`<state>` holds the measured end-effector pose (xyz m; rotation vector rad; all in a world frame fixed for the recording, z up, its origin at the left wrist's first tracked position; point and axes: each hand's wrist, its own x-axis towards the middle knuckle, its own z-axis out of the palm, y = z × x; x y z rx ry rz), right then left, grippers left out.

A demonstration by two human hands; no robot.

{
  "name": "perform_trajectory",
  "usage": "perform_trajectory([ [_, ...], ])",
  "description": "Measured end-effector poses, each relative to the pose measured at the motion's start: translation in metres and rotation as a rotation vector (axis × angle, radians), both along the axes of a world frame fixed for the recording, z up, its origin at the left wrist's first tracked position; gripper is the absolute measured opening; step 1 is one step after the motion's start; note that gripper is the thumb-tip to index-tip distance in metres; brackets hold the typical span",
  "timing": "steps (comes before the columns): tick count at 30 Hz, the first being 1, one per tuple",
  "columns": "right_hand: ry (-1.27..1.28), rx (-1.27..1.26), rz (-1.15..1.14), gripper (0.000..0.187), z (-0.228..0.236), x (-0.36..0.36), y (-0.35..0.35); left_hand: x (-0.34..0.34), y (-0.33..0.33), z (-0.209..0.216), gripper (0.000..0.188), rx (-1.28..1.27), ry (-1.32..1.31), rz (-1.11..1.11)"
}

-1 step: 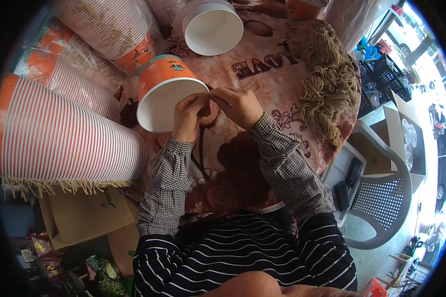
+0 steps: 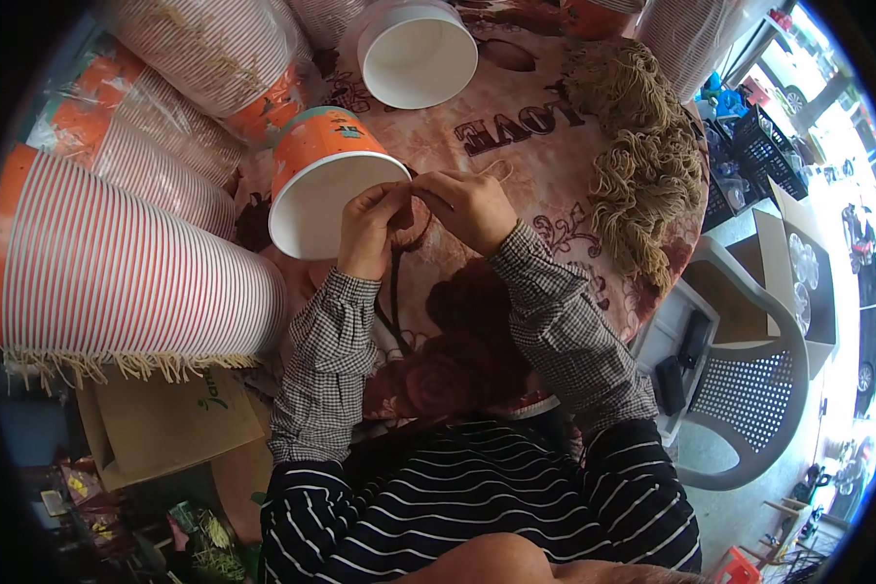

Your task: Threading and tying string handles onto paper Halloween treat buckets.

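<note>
An orange paper bucket [image 2: 326, 138] lies on its side, its white opening facing me. At the right side of its rim my left hand [image 2: 372, 222] is closed in a pinch, thumb and fingers against the edge. My right hand [image 2: 467, 202] meets it there, also pinched, with a thin tan string [image 2: 502, 172] looping out behind its fingers. The fingertips hide where string and rim meet. A big heap of the same tan string [image 2: 647, 161] lies at the table's right side.
A flowered cloth [image 2: 545, 185] covers the round table. Another white bucket [image 2: 420, 60] lies at the back. Nested bucket stacks [image 2: 146, 258] crowd the left, tan string ends hanging below the nearest. A cardboard box [image 2: 170, 423] stands below left, a plastic chair [image 2: 749, 389] at right.
</note>
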<state>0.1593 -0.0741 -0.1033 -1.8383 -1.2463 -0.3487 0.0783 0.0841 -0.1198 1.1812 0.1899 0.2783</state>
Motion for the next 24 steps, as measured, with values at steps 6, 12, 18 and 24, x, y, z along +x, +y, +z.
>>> perform_trajectory([
  [6,0.107,-0.010,-0.069,0.014,0.002,0.000,-0.002,-0.001,-0.007,0.008,0.012,0.045,0.001,-0.002],
  [12,0.367,0.094,-0.016,0.016,0.008,-0.001,-0.002,-0.001,-0.007,0.010,0.011,0.207,-0.036,0.068],
  [18,0.419,0.000,0.011,0.016,0.003,0.002,-0.001,-0.004,-0.007,0.014,0.010,0.394,-0.075,0.132],
  [24,0.428,0.024,0.041,0.016,-0.002,0.004,0.000,-0.001,-0.007,0.008,0.009,0.353,-0.089,0.146],
])
